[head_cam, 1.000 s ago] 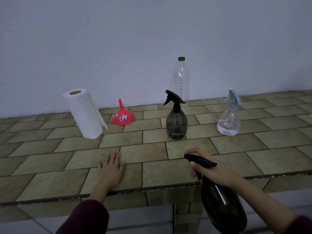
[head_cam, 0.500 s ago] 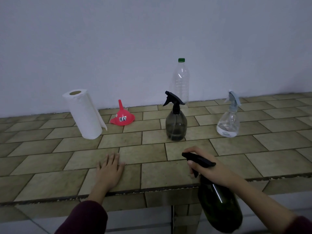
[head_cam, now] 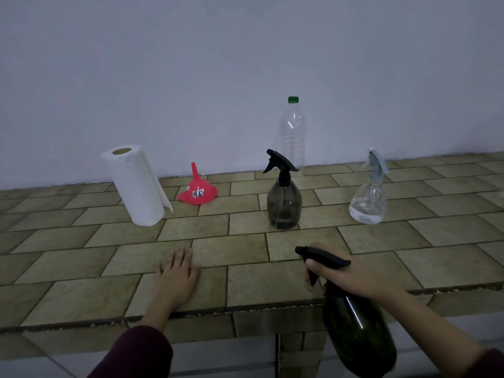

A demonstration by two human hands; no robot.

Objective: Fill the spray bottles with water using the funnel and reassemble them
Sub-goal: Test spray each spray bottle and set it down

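The right hand (head_cam: 338,274) grips the green bottle (head_cam: 360,339) by its neck, upright, below the bench (head_cam: 245,285) edge; the left hand (head_cam: 177,274) lies flat, open, holding nothing; the funnel (head_cam: 197,190) sits far-left, nearer the left hand.

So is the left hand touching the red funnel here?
Apart. The head view shows the left hand flat on the tiled counter near its front edge, with bare tiles between it and the red funnel.
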